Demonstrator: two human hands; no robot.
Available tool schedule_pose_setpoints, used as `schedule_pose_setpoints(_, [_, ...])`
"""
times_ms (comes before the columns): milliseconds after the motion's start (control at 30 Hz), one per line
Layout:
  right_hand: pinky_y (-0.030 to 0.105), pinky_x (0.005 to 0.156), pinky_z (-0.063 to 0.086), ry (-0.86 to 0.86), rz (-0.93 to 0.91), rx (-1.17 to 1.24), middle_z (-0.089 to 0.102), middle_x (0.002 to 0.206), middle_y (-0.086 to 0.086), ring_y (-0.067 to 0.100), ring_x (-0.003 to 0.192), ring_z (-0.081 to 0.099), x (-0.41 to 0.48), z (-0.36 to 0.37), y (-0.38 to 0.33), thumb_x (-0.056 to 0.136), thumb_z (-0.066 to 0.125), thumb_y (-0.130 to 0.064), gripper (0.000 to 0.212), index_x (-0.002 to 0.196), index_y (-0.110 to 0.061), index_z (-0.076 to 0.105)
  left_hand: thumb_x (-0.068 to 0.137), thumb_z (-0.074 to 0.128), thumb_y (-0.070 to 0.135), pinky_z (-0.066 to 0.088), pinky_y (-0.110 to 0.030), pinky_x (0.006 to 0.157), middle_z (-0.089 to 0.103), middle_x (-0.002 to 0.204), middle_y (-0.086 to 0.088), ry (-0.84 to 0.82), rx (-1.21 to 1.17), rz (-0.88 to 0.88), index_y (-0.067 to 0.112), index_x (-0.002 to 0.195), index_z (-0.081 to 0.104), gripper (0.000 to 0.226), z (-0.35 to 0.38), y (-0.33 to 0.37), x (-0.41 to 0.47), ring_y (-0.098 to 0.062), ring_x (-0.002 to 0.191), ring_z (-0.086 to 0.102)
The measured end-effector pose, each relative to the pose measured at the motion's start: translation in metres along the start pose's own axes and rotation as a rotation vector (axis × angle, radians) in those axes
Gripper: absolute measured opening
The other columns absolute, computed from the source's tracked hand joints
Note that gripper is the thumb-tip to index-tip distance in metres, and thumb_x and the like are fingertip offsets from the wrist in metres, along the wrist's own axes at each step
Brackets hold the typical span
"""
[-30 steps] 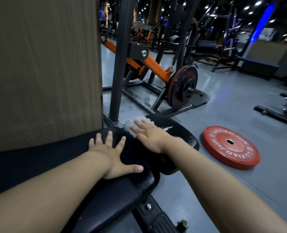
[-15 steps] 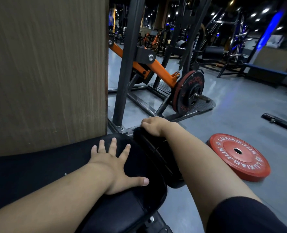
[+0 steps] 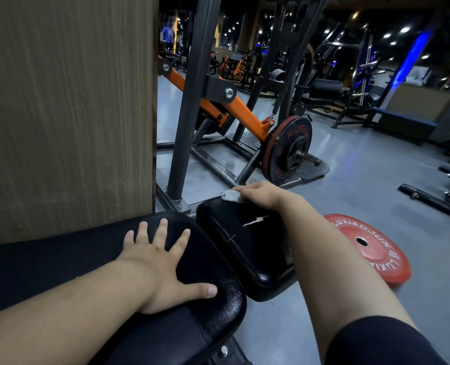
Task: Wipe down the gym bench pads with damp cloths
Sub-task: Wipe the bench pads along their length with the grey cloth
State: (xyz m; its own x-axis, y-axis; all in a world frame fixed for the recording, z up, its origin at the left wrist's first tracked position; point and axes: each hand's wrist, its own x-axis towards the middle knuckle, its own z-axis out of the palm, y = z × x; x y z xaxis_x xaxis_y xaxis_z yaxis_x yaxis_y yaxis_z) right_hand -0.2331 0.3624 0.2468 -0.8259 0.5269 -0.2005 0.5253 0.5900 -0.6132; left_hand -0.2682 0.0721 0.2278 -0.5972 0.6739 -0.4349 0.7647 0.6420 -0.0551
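The black gym bench has a long pad [image 3: 60, 262] and a smaller seat pad [image 3: 247, 246] with a white tear in its cover. My left hand [image 3: 163, 267] lies flat on the long pad with fingers spread and holds nothing. At the far edge of the seat pad my right hand [image 3: 260, 193] presses on a small pale damp cloth [image 3: 230, 196], fingers curled over it. Only a corner of the cloth shows from under the hand.
A brown wall panel [image 3: 65, 109] rises close on the left. A black and orange plate-loaded machine [image 3: 218, 109] with a Rogue plate [image 3: 288, 151] stands just beyond the bench. A red bumper plate [image 3: 368, 246] lies on the grey floor at right. More machines fill the background.
My right hand has slid with the cloth from the middle of the seat pad to its far edge. The left hand has stayed flat on the long pad.
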Motion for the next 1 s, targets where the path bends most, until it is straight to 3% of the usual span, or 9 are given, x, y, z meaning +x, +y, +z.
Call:
schedule_pose_setpoints(167, [0.021,0.101,0.043,0.067,-0.005,0.126,0.066,0.118,-0.025,0.000,0.109,0.060,-0.008,-0.011,0.032,0.075,0.062,-0.025,0.037,0.093,-0.056,0.073,0.054,0.016,0.103,-0.008,-0.054,0.120,-0.034,0.157,-0.011,0.008,0.005,0.000,0.038,0.147,-0.029,0.121,0.002,0.000,0.001,-0.044,0.145,-0.025])
schedule_pose_setpoints(400, [0.022,0.092,0.050,0.072,0.012,0.286,0.069,0.118,-0.012,0.006,0.092,0.063,-0.053,-0.020,0.072,0.083,0.060,-0.020,0.039,0.107,-0.047,0.073,0.047,0.007,0.103,-0.005,-0.053,0.121,-0.034,0.157,-0.010,0.011,0.029,0.014,0.040,0.145,-0.031,0.123,0.004,-0.001,0.001,-0.042,0.147,-0.022])
schedule_pose_setpoints(500, [0.024,0.110,0.036,0.095,-0.029,0.406,0.061,0.131,-0.020,0.000,0.121,0.053,-0.080,-0.013,0.090,0.086,0.057,-0.018,0.037,0.111,-0.039,0.074,0.042,0.000,0.105,-0.003,-0.052,0.122,-0.033,0.157,-0.010,0.021,0.042,0.025,0.041,0.143,-0.032,0.124,0.005,-0.002,0.002,-0.040,0.148,-0.020])
schedule_pose_setpoints(600, [0.016,0.106,0.026,0.144,-0.109,0.508,0.051,0.141,-0.019,-0.008,0.132,0.040,-0.108,-0.005,0.102,0.089,0.052,-0.003,0.044,0.117,-0.029,0.073,0.039,-0.004,0.105,-0.003,-0.052,0.122,-0.032,0.158,-0.010,0.033,0.054,0.030,0.042,0.142,-0.034,0.124,0.006,-0.002,0.003,-0.039,0.148,-0.019])
schedule_pose_setpoints(733, [0.001,0.099,0.030,0.278,-0.197,0.605,0.048,0.144,-0.017,-0.021,0.126,0.038,-0.144,0.017,0.113,0.090,0.049,0.008,0.047,0.121,-0.021,0.070,0.034,-0.009,0.105,-0.001,-0.051,0.122,-0.031,0.158,-0.009,0.051,0.066,0.036,0.043,0.140,-0.035,0.125,0.007,-0.001,0.001,-0.039,0.149,-0.016])
schedule_pose_setpoints(833, [0.012,0.112,0.026,0.411,-0.236,0.557,0.046,0.146,-0.019,-0.014,0.133,0.035,-0.157,0.044,0.121,0.089,0.052,0.003,0.048,0.124,-0.025,0.067,0.032,-0.012,0.106,0.001,-0.050,0.122,-0.029,0.159,-0.008,0.068,0.060,0.043,0.045,0.140,-0.035,0.126,0.009,-0.002,0.000,-0.038,0.150,-0.013])
schedule_pose_setpoints(1000, [0.028,0.122,0.016,0.604,-0.270,0.560,0.037,0.153,-0.019,-0.009,0.143,0.021,-0.166,0.082,0.122,0.092,0.054,-0.009,0.044,0.129,-0.033,0.062,0.034,-0.011,0.105,0.003,-0.051,0.122,-0.028,0.160,-0.009,0.059,0.083,0.030,0.042,0.141,-0.034,0.126,0.006,0.000,-0.002,-0.039,0.150,-0.010])
